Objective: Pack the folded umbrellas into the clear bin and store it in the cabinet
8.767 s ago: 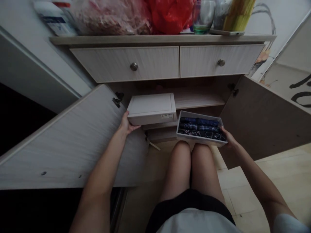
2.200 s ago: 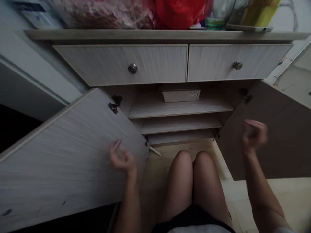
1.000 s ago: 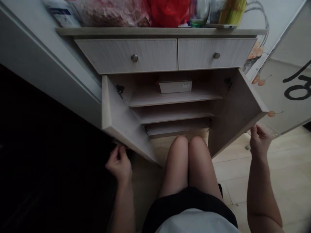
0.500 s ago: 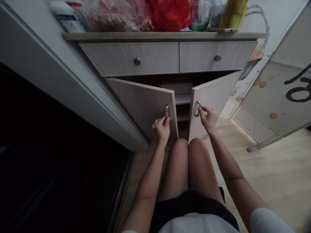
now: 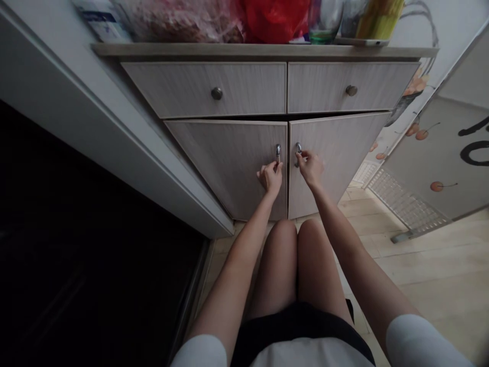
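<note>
A pale wood cabinet stands in front of me with both lower doors swung to. My left hand (image 5: 270,177) pinches the metal handle (image 5: 278,151) of the left door (image 5: 229,163). My right hand (image 5: 310,167) pinches the metal handle (image 5: 298,149) of the right door (image 5: 336,153). The two doors meet at a thin gap in the middle. Above them sit two drawers, each with a round knob (image 5: 217,93). My knees are just below the doors.
The cabinet top (image 5: 263,49) holds a red bag (image 5: 275,18), a pinkish bag, a glass and a bottle. A white frame and a dark opening lie to the left. A printed panel (image 5: 439,148) leans at the right on a light wood floor (image 5: 431,265).
The boxes were put onto the shelves and my hands let go. I took both door handles and swung the doors inward; they went from half open to shut together.
</note>
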Demonstrator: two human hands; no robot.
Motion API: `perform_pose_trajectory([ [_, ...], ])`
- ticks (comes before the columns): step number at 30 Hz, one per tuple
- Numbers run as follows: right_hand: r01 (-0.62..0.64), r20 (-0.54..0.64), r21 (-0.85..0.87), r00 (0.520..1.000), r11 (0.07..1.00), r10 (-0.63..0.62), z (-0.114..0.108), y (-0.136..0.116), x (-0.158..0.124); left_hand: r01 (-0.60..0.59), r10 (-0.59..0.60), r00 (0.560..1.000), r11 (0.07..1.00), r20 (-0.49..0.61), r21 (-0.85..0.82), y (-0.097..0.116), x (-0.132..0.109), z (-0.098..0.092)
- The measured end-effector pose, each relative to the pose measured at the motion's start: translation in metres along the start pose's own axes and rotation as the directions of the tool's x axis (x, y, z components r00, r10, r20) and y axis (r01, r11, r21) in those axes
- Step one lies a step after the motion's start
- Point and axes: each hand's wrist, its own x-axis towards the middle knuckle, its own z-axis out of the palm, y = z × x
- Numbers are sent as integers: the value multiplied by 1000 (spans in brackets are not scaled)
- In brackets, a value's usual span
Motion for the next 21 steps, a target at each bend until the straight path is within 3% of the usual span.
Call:
perform_pose_trajectory([
  [6, -5, -7, -20, 1000, 1000, 5, 15, -3, 17, 5, -6, 1000, 999, 31, 47, 6, 20, 9],
  [21, -26, 12, -103, 1000, 994, 28, 25, -15, 37, 10, -21, 997, 990, 76, 141, 11, 45, 19],
])
